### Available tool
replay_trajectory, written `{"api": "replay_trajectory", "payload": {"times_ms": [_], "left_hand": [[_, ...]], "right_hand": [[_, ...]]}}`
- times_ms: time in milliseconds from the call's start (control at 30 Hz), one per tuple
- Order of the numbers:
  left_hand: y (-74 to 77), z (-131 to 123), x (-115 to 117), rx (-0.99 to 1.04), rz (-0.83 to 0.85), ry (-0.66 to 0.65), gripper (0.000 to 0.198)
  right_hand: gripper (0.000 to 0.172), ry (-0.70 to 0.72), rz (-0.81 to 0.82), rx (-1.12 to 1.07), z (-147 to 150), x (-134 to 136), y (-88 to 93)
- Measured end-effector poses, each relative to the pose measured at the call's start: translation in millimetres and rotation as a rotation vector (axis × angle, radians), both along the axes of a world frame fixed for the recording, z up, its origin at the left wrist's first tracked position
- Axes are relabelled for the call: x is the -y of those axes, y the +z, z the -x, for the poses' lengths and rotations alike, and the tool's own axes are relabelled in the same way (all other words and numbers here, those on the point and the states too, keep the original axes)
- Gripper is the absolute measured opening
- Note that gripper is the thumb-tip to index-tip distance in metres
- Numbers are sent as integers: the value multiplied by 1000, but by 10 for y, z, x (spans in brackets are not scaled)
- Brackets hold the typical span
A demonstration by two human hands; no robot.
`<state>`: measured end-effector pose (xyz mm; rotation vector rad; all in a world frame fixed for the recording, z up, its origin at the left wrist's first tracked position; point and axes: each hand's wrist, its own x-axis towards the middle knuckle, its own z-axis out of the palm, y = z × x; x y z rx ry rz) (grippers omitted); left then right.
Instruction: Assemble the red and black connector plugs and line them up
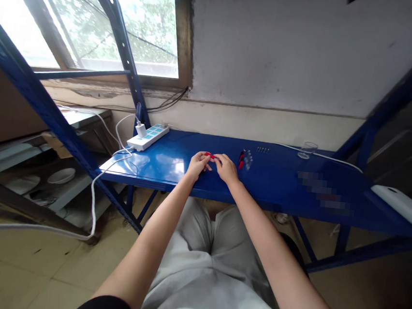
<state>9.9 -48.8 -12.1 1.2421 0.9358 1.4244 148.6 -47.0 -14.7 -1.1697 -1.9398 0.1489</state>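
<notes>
Above the front part of the blue table [275, 190], both my hands meet at a small red piece [210, 155], too small to identify. My left hand [198, 164] pinches its left end between thumb and fingers. At the right end, the fingers of my right hand [226, 167] are closed on the same piece. Just right of my right hand lie a few small red and black pieces [241, 160]. Beside them is a group of small clear pieces [248, 159]. Farther back, several small metallic pieces [263, 150] lie in a row.
A white power strip [149, 137] with a plugged-in adapter [141, 129] stands at the table's left end, its cable hanging over the edge. A clear glass [307, 150] stands at the back right. A white object [403, 207] lies at the right end. Blue posts [118, 29] frame the table.
</notes>
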Motion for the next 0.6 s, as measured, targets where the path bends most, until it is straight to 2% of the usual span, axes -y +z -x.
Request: {"api": "replay_trajectory", "payload": {"times_ms": [200, 367, 500, 600], "left_hand": [[-4, -10, -4, 12, 4, 44, 27], [-4, -1, -15, 30, -1, 223, 27], [-9, 29, -29, 54, -14, 392, 24], [-17, 23, -23, -13, -28, 387, 22]], "right_hand": [[24, -25, 14, 42, 3, 10, 1], [22, -63, 7, 73, 16, 21, -13], [22, -69, -73, 32, 17, 26, 11], [24, -92, -146, -48, 3, 33, 76]]}}
